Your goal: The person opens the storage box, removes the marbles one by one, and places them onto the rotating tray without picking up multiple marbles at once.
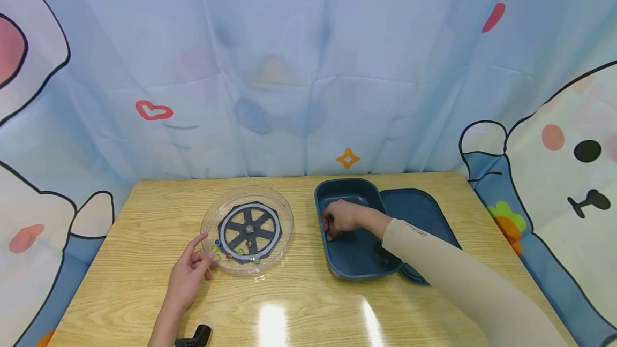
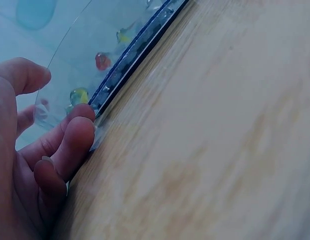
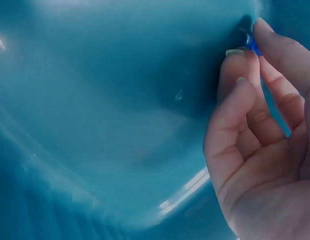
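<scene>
My right hand [image 1: 341, 217] reaches into the deep dark blue box [image 1: 354, 274]. Between thumb and fingertips it pinches a small glass marble [image 3: 253, 46] with blue in it, close to the box's wall. Low against the left front side of a clear round dish [image 1: 289, 205] is my left hand [image 1: 188, 272], its fingers loosely bent and touching the outer wall. Inside the dish, a dark, wheel-like insert [image 1: 249, 229] has spokes and a pale ring. Several glass marbles [image 2: 102, 61] with coloured swirls lie near the dish's front left edge.
A dark blue lid [image 1: 416, 205] lies to the right of the box, partly under the right forearm. The wooden table [image 1: 193, 202] ends at a patterned blue curtain [image 1: 270, 68]. A black device [image 1: 197, 335] sits by the left wrist.
</scene>
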Demonstrator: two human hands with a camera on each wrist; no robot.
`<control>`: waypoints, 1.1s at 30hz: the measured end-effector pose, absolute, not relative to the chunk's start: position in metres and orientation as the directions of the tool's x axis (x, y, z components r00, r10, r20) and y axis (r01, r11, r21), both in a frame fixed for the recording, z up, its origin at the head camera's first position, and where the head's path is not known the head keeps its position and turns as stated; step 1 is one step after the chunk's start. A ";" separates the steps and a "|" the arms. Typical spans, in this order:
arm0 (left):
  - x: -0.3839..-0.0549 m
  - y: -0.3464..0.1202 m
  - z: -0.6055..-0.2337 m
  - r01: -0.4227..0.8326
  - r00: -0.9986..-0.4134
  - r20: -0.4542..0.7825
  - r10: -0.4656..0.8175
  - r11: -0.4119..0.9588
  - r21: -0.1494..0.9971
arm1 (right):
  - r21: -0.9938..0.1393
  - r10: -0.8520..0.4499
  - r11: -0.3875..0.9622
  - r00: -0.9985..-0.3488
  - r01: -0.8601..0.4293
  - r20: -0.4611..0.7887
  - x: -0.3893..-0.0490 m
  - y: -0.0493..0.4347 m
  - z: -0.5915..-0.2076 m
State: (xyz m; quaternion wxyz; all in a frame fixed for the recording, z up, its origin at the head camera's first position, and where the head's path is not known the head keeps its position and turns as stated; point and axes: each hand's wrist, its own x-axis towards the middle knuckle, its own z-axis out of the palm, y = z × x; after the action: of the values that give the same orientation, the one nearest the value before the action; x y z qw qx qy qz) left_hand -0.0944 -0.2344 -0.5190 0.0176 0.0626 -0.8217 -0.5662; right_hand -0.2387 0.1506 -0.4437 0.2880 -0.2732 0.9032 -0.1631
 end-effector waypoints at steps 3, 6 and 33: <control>-0.094 -0.234 -0.519 -0.078 -0.992 -0.035 -0.123 0.358 0.930 | -0.482 -0.606 0.780 -0.671 -0.399 -0.427 -0.239 0.153 -0.443; -0.094 -0.234 -0.519 -0.076 -0.992 -0.031 -0.125 0.372 0.925 | -0.502 -0.614 0.770 -0.672 -0.393 -0.415 -0.241 0.157 -0.439; -0.093 -0.234 -0.517 -0.080 -0.991 -0.031 -0.133 0.383 0.920 | -0.708 -0.735 0.524 -0.671 -0.474 -0.095 -0.216 0.128 -0.388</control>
State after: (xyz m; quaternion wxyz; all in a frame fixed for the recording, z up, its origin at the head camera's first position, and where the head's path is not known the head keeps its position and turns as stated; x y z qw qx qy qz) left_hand -0.0926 -0.2335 -0.5175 0.0239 0.0640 -0.8312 -0.5518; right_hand -0.2161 0.1275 -0.3876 0.1955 -0.3551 0.8508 -0.3343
